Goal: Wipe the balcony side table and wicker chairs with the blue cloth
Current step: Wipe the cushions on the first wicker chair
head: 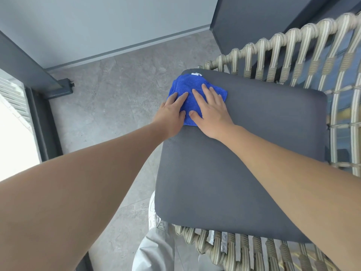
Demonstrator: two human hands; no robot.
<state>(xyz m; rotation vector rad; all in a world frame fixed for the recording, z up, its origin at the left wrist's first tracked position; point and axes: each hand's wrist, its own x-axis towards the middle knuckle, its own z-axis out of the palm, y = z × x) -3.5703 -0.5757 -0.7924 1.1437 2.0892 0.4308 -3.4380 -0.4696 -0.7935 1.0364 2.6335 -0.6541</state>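
Note:
The blue cloth (190,86) lies crumpled on the far left corner of the dark grey seat cushion (254,153) of a wicker chair (289,49). My left hand (172,112) presses flat on the cloth's left side, fingers straight. Beside it, my right hand (212,108) rests flat on the cloth's right side with fingers spread. The cloth's white label (196,74) shows at its far edge. The side table is out of view.
Grey tiled floor (117,98) lies left of the chair. A dark door frame and sliding track (45,106) stand at the left, a dark wall panel (254,22) behind the chair. My trouser leg and shoe (154,241) are at the chair's near edge.

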